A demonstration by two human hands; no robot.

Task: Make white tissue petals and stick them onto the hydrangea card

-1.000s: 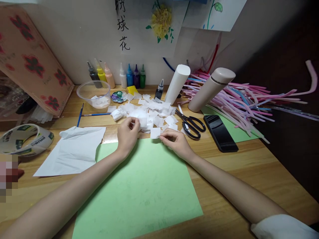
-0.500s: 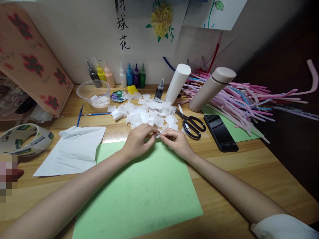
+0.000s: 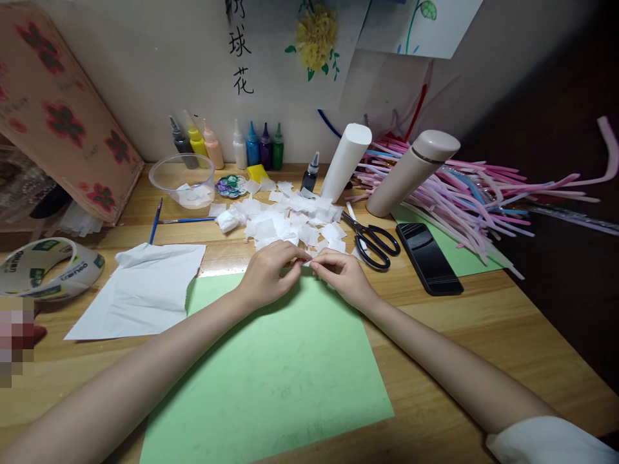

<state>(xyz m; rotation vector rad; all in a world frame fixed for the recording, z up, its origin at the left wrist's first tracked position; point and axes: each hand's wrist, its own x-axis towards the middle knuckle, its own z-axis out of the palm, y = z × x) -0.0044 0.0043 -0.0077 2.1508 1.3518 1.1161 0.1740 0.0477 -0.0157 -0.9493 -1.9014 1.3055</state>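
My left hand (image 3: 267, 273) and my right hand (image 3: 340, 275) meet at the far edge of a green paper sheet (image 3: 271, 374). Both pinch one small white tissue piece (image 3: 306, 262) between their fingertips; most of it is hidden by the fingers. Just beyond the hands lies a heap of several white tissue squares (image 3: 285, 219) on the wooden table (image 3: 483, 322).
Black scissors (image 3: 371, 241) and a black phone (image 3: 428, 259) lie right of the heap. Two white cylinders (image 3: 345, 162), paint bottles (image 3: 251, 147), a clear bowl (image 3: 182, 180) and pipe cleaners (image 3: 464, 193) stand behind. A white sheet (image 3: 140, 293), brush (image 3: 155, 222) and tape roll (image 3: 48, 267) are at left.
My left hand came down from the tissue heap to join my right hand at the small tissue piece. The flat square that the right hand held is now pinched between both hands.
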